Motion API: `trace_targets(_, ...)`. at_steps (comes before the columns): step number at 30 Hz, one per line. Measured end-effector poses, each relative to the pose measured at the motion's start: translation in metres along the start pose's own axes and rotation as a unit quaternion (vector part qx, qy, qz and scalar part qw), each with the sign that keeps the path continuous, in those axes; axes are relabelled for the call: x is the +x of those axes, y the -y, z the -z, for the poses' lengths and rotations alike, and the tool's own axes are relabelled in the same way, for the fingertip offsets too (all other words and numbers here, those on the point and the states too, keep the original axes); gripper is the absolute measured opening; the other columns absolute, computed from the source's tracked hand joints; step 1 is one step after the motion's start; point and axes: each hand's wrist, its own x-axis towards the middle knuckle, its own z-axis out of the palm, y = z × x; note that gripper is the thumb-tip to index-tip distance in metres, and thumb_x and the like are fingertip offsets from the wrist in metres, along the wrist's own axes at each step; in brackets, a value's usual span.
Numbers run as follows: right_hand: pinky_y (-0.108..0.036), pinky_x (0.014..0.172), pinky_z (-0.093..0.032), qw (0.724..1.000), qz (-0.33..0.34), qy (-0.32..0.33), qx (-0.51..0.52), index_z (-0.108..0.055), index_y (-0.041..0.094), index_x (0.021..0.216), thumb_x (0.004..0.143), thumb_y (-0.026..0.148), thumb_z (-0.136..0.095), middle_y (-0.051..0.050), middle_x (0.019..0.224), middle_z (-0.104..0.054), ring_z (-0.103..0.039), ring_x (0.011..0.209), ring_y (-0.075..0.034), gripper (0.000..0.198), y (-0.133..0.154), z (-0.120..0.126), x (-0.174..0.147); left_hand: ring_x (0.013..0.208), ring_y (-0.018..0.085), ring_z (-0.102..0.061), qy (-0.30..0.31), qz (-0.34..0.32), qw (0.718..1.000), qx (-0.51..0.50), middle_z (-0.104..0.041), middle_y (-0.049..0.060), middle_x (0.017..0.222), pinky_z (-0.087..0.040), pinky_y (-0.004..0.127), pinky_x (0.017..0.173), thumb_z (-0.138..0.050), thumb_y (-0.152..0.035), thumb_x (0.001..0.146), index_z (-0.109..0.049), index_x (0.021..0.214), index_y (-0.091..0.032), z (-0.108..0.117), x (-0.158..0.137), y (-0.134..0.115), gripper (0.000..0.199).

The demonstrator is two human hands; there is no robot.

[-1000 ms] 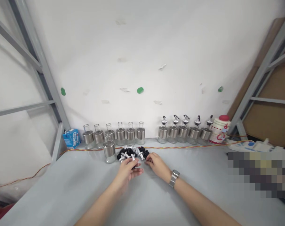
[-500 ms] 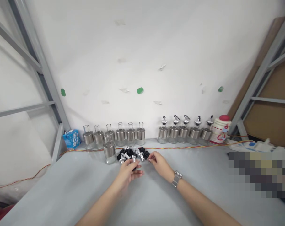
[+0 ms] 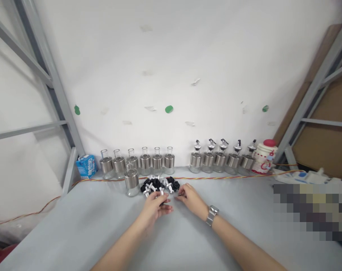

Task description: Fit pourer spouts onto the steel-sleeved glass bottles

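My left hand (image 3: 156,205) is closed on a silver and black pourer spout (image 3: 161,192), its silver tip standing up between thumb and fingers. Just beyond lies a pile of loose black and silver pourer spouts (image 3: 155,183). At the pile's right side, my right hand (image 3: 188,197), with a watch on the wrist, has thumb and fingertips pinched together low over the table. Whatever might be between those fingertips is too small to make out. An open glass bottle with a steel sleeve (image 3: 131,180) stands left of the pile.
Several open bottles (image 3: 145,161) line the wall at left. Several bottles with spouts fitted (image 3: 208,160) stand at right beside a white and red jar (image 3: 264,158). A blue carton (image 3: 86,166) sits far left. A twisted wire (image 3: 216,178) runs along the table's back.
My right hand has drawn slightly down and away from the black spout at the pile's right edge. My left hand has barely moved and keeps its spout.
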Motion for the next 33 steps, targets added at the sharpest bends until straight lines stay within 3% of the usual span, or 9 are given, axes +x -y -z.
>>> trace_targets(6, -0.03, 0.07, -0.037, 0.999, -0.009, -0.022, 0.035, -0.052, 0.018, 0.064, 0.069, 0.018, -0.057, -0.002, 0.07, -0.053, -0.049, 0.073, -0.018, 0.006, 0.005, 0.0, 0.002, 0.052, 0.013, -0.061, 0.002, 0.005, 1.0, 0.008, -0.06, 0.003, 0.067, -0.05, 0.029, 0.061, -0.065, -0.024, 0.065, -0.048, 0.077, -0.015, 0.002, 0.002, 0.003, 0.023)
trace_targets(16, -0.025, 0.051, -0.04, 0.975, -0.044, -0.026, 0.216, -0.055, 0.016, 0.088, 0.076, 0.044, -0.048, 0.0, 0.06, -0.056, -0.049, 0.052, -0.012, 0.031, 0.028, 0.011, 0.002, 0.05, 0.013, -0.06, 0.059, -0.007, 0.996, 0.064, -0.059, 0.001, 0.066, -0.049, 0.027, 0.053, -0.073, -0.028, 0.052, -0.058, 0.081, -0.013, 0.001, 0.006, 0.01, 0.036)
trace_targets(21, -0.026, 0.059, -0.042, 0.932, -0.071, -0.028, 0.355, -0.06, 0.016, 0.076, 0.071, 0.043, -0.057, -0.001, 0.065, -0.06, -0.05, 0.057, -0.011, 0.028, 0.043, 0.014, -0.006, 0.043, 0.01, -0.054, 0.125, -0.073, 0.977, 0.155, -0.055, -0.001, 0.065, -0.045, 0.023, 0.039, -0.068, -0.035, 0.057, -0.06, 0.082, -0.014, -0.002, 0.001, 0.016, 0.033)
trace_targets(24, -0.026, 0.063, -0.042, 0.915, -0.076, -0.004, 0.396, -0.06, 0.017, 0.072, 0.069, 0.04, -0.061, -0.002, 0.068, -0.063, -0.054, 0.064, -0.013, 0.024, 0.05, 0.014, -0.009, 0.042, 0.01, -0.053, 0.145, -0.077, 0.97, 0.18, -0.052, -0.002, 0.061, -0.043, 0.022, 0.036, -0.067, -0.033, 0.058, -0.059, 0.078, -0.015, -0.005, -0.004, 0.018, 0.028)
trace_targets(28, -0.024, 0.051, -0.041, 0.898, -0.099, 0.054, 0.425, -0.06, 0.017, 0.07, 0.064, 0.043, -0.064, -0.002, 0.068, -0.064, -0.056, 0.061, -0.014, 0.026, 0.056, 0.012, -0.011, 0.04, 0.011, -0.052, 0.141, -0.067, 0.971, 0.179, -0.051, -0.003, 0.056, -0.044, 0.023, 0.037, -0.068, -0.035, 0.056, -0.056, 0.07, -0.015, -0.007, -0.006, 0.018, 0.028)
trace_targets(33, -0.024, 0.053, -0.041, 0.892, -0.108, 0.062, 0.435, -0.06, 0.017, 0.069, 0.063, 0.041, -0.066, -0.002, 0.068, -0.065, -0.057, 0.059, -0.014, 0.025, 0.055, 0.008, -0.012, 0.038, 0.01, -0.053, 0.149, -0.056, 0.972, 0.171, -0.052, -0.004, 0.054, -0.045, 0.022, 0.04, -0.067, -0.038, 0.058, -0.054, 0.072, -0.015, -0.008, -0.003, 0.021, 0.03)
